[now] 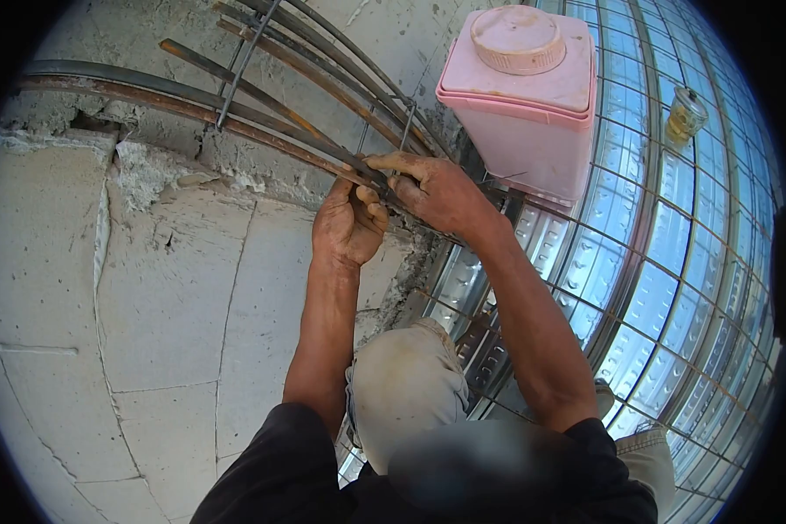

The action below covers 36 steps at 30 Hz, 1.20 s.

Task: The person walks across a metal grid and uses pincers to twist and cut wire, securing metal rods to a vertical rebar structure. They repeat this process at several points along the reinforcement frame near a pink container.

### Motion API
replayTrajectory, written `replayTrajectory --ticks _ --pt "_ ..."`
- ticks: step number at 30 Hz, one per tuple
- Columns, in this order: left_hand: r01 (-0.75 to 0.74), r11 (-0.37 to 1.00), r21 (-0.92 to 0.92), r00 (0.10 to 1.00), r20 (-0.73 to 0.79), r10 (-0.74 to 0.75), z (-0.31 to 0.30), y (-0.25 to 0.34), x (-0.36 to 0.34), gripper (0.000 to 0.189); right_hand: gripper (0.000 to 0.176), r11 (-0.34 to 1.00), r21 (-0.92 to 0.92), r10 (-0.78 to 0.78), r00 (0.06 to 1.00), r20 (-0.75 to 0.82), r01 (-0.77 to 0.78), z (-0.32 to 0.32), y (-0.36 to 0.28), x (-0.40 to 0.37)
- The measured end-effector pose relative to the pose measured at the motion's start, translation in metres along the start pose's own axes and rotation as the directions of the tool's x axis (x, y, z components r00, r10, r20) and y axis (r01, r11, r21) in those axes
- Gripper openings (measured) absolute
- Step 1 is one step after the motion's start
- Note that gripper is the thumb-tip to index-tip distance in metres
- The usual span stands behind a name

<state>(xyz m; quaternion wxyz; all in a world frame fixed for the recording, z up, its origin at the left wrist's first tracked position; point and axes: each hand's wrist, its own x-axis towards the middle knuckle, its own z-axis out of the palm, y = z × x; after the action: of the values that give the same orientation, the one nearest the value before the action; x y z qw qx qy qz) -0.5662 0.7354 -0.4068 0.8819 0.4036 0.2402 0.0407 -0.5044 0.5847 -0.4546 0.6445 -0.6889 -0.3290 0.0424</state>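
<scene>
Both hands meet at a bundle of rusty rebar [262, 131] that runs along the top of a block wall. My left hand [348, 225] comes from below, palm turned up, with its fingers curled against the underside of the bars. From the right, my right hand [435, 190] closes over the same bars, its index finger lying along the top. Whether a small piece such as wire sits between the fingertips cannot be made out. Thin steel stirrups [246, 65] cross the bars to the left of the hands.
Close beyond my right hand stands a pink plastic container [520, 131] with a round lid. Ribbed metal decking [655, 306] under a wire grid fills the right side, with a glass jar [686, 116] on it. Pale blocks [166, 297] lie at left, beside my knee [406, 384].
</scene>
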Motion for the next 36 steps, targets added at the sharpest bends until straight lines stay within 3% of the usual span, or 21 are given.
replayTrajectory --ticks 2,5,10,13,19,23,26,32,36 --pt "-0.003 1.000 0.007 1.000 -0.017 0.003 -0.001 0.002 0.003 0.017 0.038 0.989 -0.132 -0.079 0.991 -0.110 0.065 0.009 -0.004 -0.008" --pt "-0.050 0.997 0.055 0.995 -0.079 0.054 0.002 0.000 0.002 0.017 0.042 0.998 -0.030 0.054 0.987 -0.154 -0.059 0.011 -0.018 -0.017" --pt "-0.166 0.946 0.279 0.950 -0.212 0.229 0.010 -0.005 -0.001 0.016 0.047 0.995 0.014 0.103 0.995 0.001 -0.103 0.001 -0.015 -0.012" --pt "-0.219 0.950 0.223 0.951 -0.169 0.259 0.009 -0.008 0.001 0.018 0.053 0.986 0.035 0.157 0.978 0.134 -0.163 -0.008 -0.018 -0.001" --pt "-0.142 0.945 0.296 0.983 -0.070 0.170 0.000 -0.002 -0.004 0.022 0.064 0.984 0.027 0.166 0.961 0.221 -0.176 -0.015 -0.023 0.010" --pt "-0.164 0.947 0.276 0.980 -0.067 0.189 0.000 -0.004 -0.007 0.026 0.063 0.972 0.071 0.189 0.927 0.324 -0.223 -0.021 -0.025 0.015" --pt "-0.178 0.945 0.276 0.980 -0.043 0.197 -0.004 -0.004 -0.006 0.027 0.063 0.980 0.089 0.139 0.932 0.334 -0.178 -0.021 -0.018 0.015" --pt "-0.233 0.944 0.234 0.962 -0.086 0.258 -0.001 -0.010 -0.011 0.025 0.063 0.975 -0.185 0.189 0.897 0.400 -0.123 -0.023 -0.024 0.029" --pt "-0.263 0.932 0.248 0.946 -0.126 0.300 0.004 -0.010 -0.007 0.019 0.057 0.978 -0.165 0.170 0.944 0.282 -0.126 -0.020 -0.022 0.017"
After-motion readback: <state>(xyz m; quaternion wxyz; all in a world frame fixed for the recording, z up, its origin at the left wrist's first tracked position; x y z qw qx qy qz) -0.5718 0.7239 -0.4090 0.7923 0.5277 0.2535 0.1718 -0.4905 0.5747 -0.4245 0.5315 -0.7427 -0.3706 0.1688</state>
